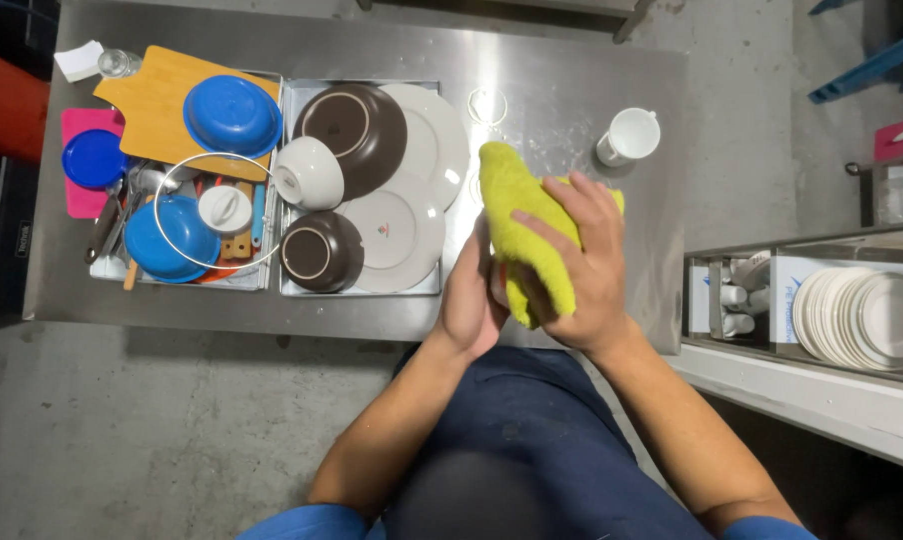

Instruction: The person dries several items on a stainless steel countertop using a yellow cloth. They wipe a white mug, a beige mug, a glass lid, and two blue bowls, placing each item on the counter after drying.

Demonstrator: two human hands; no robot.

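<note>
At the surface's [562, 70] near edge, your right hand [582, 265] clasps a yellow-green cloth [517, 200] around something hidden, your left hand [470, 300] gripping it from below. A white mug [632, 135] stands apart; bowls and plates fill the tray [362, 290].

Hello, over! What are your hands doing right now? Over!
Left hand and right hand closed around yellow-green cloth, something hidden inside. White mug stands apart. Nothing in the way.
</note>
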